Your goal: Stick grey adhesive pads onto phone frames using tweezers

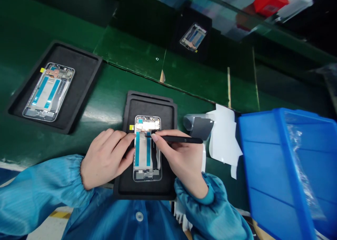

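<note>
A phone frame (143,159) with two blue strips lies face up in a black foam tray (147,189) in front of me. My left hand (106,157) rests on the tray with its fingertips pressed against the frame's left edge. My right hand (181,159) pinches a thin black tool (179,139), held nearly level, with its tip on the upper middle of the frame. Both arms wear blue sleeves.
A second phone frame (48,90) lies in a black tray (79,103) at the left on the green belt. A third frame (193,37) in a tray sits further back. White sheets (223,138) and a grey film lie beside a blue bin (286,169) at the right.
</note>
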The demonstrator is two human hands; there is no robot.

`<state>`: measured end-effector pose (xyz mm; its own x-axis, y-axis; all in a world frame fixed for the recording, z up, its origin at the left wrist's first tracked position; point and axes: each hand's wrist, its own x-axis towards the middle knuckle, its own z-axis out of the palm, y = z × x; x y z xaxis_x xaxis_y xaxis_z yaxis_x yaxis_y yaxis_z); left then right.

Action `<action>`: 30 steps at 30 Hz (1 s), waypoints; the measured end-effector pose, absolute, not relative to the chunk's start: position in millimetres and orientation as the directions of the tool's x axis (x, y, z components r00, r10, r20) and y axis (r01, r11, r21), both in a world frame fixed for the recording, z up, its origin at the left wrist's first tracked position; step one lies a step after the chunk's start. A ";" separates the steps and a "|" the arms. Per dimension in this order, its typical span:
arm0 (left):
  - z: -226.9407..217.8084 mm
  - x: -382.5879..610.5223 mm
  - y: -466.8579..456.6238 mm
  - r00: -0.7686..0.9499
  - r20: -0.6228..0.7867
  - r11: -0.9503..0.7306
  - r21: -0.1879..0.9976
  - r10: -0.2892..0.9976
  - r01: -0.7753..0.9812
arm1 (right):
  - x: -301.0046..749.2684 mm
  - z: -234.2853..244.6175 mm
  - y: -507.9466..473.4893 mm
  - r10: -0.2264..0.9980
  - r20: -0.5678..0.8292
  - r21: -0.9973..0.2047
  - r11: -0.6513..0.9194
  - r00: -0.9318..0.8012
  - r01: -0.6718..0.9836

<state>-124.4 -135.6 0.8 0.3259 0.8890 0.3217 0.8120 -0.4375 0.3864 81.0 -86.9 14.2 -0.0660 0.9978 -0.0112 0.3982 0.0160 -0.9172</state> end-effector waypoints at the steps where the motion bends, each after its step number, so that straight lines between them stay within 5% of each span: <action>1: 0.9 -124.3 -135.6 0.326 0.321 -0.437 0.386 0.889 0.812 | 81.1 14.3 -86.9 0.998 -0.012 -0.918 0.015 -0.065 0.396; 30: 2.4 -123.6 -134.3 0.328 0.331 -0.443 0.378 0.885 0.813 | 83.7 11.2 -88.0 0.998 -0.014 -0.904 0.017 -0.069 0.427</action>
<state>-123.6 -134.3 2.4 0.3283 0.8848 0.3308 0.8130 -0.4429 0.3779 83.7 -88.0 11.2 -0.0686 0.9975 -0.0136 0.4273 0.0171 -0.9039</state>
